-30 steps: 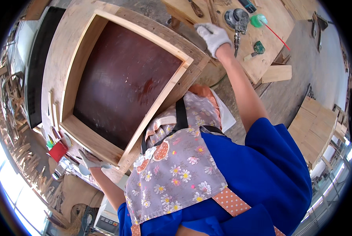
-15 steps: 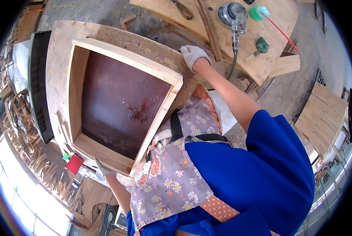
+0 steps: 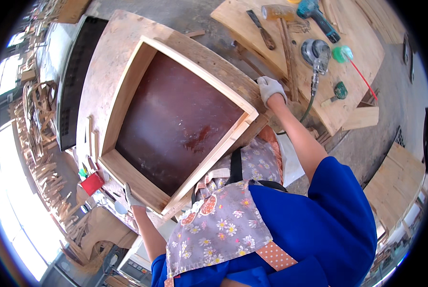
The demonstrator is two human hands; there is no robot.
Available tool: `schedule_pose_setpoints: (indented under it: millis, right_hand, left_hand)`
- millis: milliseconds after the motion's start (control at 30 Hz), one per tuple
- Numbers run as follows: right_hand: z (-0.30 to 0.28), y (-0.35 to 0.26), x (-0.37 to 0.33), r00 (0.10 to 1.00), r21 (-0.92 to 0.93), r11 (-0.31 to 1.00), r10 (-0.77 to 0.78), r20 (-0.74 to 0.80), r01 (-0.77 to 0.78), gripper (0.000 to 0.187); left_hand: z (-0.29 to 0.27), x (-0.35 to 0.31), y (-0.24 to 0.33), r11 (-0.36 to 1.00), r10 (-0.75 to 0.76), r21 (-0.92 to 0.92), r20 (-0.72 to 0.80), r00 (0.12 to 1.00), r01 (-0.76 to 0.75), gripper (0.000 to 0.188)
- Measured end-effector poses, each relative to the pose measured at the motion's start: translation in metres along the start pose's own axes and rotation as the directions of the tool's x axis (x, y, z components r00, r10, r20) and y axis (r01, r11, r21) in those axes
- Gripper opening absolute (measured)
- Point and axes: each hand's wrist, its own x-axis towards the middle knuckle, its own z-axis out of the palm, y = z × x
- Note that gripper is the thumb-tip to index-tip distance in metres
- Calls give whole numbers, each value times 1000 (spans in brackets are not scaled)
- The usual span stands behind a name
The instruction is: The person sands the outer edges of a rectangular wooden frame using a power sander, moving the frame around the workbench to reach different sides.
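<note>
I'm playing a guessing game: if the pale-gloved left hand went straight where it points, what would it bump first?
The left hand would probably meet the pale wooden rectangular frame first, though depth is unclear.

Maroon panel (image 3: 175, 129), pale frame (image 3: 133, 173), floral-grey apron (image 3: 221, 229)
</note>
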Motion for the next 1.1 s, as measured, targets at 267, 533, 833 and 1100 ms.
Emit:
schedule_pose_setpoints:
  millis: [267,533,833,1100]
  right_hand:
    - [-31,-48,11,835,-159,854,-518,-184,495,50]
    - [-41,-165,8,99,-552,-342,-779,619,761,63]
    - [-54,-214,-15,66,-342,-533,-468,881,774,19]
    - [-81,-224,-73,70,-402,-403,-629,774,822,19]
  left_hand:
    - [10,-12,-15,999,-40,16,-23,999,41,50]
    - [-13,-99,-108,996,28,83,-139,990,-17,32]
    - [48,-139,-175,910,-28,-408,104,994,68,51]
    - [117,-60,-89,856,389,-415,123,913,-309,37]
